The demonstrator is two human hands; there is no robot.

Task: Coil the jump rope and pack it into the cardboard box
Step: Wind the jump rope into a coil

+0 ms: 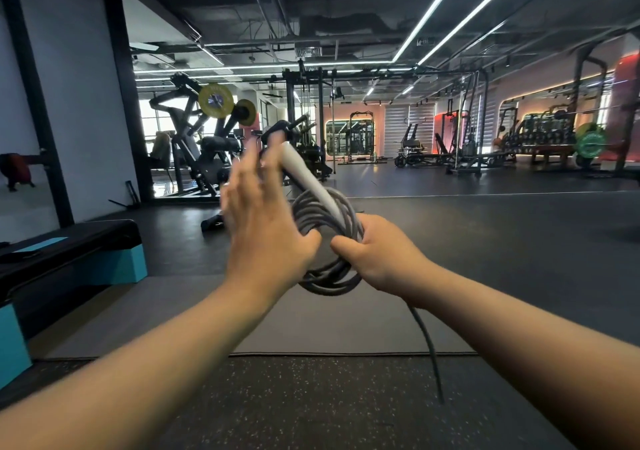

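Right hand: clenched on grey coiled jump rope.
Left hand: blurred, fingers straight beside the white handle.
Handle axis: slants up-left from right grip; loose tail hangs below.

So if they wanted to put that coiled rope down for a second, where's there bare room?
The grey mat straight below the hands is bare, bordered by the speckled floor in front and the teal-sided step platform on the left. The dark floor to the right is open too. It gets crowded farther back, among the weight machines.
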